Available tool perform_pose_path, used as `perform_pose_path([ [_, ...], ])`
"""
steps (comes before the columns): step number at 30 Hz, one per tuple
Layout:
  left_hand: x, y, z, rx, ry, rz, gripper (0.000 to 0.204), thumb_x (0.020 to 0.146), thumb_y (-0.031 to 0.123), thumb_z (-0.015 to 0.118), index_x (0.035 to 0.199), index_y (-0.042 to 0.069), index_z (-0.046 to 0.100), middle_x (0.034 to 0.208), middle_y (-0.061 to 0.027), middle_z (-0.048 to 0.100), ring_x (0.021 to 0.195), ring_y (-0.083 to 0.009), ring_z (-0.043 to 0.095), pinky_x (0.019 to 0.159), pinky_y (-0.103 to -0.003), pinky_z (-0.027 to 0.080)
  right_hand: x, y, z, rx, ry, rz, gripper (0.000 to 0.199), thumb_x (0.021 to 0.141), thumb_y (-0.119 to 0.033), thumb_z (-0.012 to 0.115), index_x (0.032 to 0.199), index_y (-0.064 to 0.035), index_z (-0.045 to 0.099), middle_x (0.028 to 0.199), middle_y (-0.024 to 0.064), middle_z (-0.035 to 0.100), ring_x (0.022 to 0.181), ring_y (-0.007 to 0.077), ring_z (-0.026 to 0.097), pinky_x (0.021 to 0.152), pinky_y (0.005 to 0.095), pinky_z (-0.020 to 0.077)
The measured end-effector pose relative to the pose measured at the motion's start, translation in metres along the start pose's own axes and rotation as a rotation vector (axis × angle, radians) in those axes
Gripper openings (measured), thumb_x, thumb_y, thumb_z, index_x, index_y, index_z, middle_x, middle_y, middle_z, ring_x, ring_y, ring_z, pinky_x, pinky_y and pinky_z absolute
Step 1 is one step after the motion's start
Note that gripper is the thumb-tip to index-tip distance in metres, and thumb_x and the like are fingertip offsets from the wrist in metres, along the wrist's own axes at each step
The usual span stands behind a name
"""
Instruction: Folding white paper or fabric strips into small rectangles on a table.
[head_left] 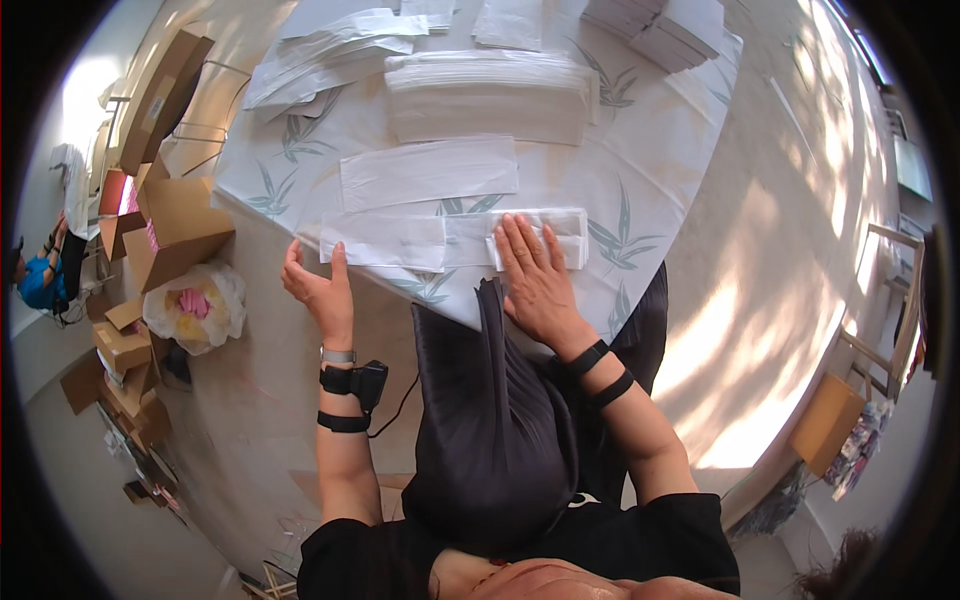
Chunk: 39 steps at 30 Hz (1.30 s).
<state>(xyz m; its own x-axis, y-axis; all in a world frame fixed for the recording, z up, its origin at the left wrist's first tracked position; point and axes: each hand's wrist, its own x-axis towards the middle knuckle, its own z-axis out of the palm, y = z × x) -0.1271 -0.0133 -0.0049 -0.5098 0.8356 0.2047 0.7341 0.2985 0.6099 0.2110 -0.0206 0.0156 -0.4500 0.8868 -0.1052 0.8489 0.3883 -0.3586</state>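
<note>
Left hand (318, 290) pinching edge of white sheet (385, 241); right hand (535, 275) flat, fingers spread, on folded white packet (570, 222); table (650, 170).

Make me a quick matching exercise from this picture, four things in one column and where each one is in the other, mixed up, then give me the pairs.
Things:
1. right hand
2. left hand
3. open cardboard box
4. thick stack of white sheets

Places:
A. on the floor, left of the table
B. gripping the left end of a white packet at the table edge
C. lying flat on a white packet
D. farther back on the table, beyond the hands

Pairs: 1-C, 2-B, 3-A, 4-D
</note>
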Motion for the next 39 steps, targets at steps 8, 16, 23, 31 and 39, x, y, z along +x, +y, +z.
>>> perform_pose_path([
  [8, 0.001, -0.032, -0.002, -0.399, -0.092, -0.294, 0.03, 0.098, 0.017, 0.086, 0.113, -0.001, 0.068, 0.098, -0.0027, 0.07, 0.083, -0.0088, 0.063, 0.077, -0.026, 0.054, 0.003, -0.002, -0.007, -0.062, -0.013, -0.027, 0.09, 0.093, -0.03, 0.076, 0.168, -0.0016, 0.036, 0.178, 0.0144, 0.033, 0.168, 0.0278, 0.023, 0.138, 0.0517, 0.0121],
  [16, 0.003, 0.101, -0.043, -0.641, -0.089, 0.055, 0.017, 0.096, 0.002, 0.083, 0.106, 0.0, 0.069, 0.1, -0.0016, 0.071, 0.09, -0.0094, 0.064, 0.083, -0.028, 0.055, 0.044, -0.031, -0.083, 0.635, 0.281, 0.011, 0.043, 0.096, -0.016, 0.08, 0.132, 0.0037, 0.064, 0.137, 0.02, 0.067, 0.127, 0.0373, 0.065, 0.111, 0.0466, 0.0525],
  [23, 0.006, 0.157, -0.02, -0.603, -0.31, 0.629, 0.043, 0.085, 0.002, 0.089, 0.121, 0.003, 0.067, 0.114, -0.0106, 0.072, 0.102, -0.0247, 0.07, 0.089, -0.038, 0.057, 0.08, -0.069, -0.113, 1.16, 0.189, 0.167, 0.041, 0.095, -0.027, 0.085, 0.116, 0.0033, 0.066, 0.097, 0.0121, 0.073, 0.087, 0.0204, 0.072, 0.083, 0.0347, 0.0601],
  [31, -0.023, 0.122, -0.002, -0.377, -0.307, 0.417, 0.111, 0.071, 0.03, 0.102, 0.158, 0.004, 0.038, 0.156, -0.0193, 0.045, 0.149, -0.0355, 0.042, 0.119, -0.05, 0.038, 0.063, -0.05, -0.129, 1.346, 0.284, 0.25, 0.013, 0.104, -0.004, 0.071, 0.112, 0.0024, 0.063, 0.1, 0.0034, 0.073, 0.093, 0.0089, 0.072, 0.079, 0.0283, 0.0629],
  [39, -0.055, 0.075, 0.044, -0.268, -0.195, 0.368, 0.091, 0.071, 0.015, 0.093, 0.146, 0.005, 0.043, 0.145, -0.0187, 0.052, 0.139, -0.0382, 0.049, 0.119, -0.052, 0.034, 0.027, -0.024, -0.168, 1.344, 0.354, 0.242, 0.016, 0.108, -0.005, 0.069, 0.123, 0.0012, 0.067, 0.112, 0.002, 0.072, 0.104, 0.0073, 0.067, 0.089, 0.0255, 0.0565],
])
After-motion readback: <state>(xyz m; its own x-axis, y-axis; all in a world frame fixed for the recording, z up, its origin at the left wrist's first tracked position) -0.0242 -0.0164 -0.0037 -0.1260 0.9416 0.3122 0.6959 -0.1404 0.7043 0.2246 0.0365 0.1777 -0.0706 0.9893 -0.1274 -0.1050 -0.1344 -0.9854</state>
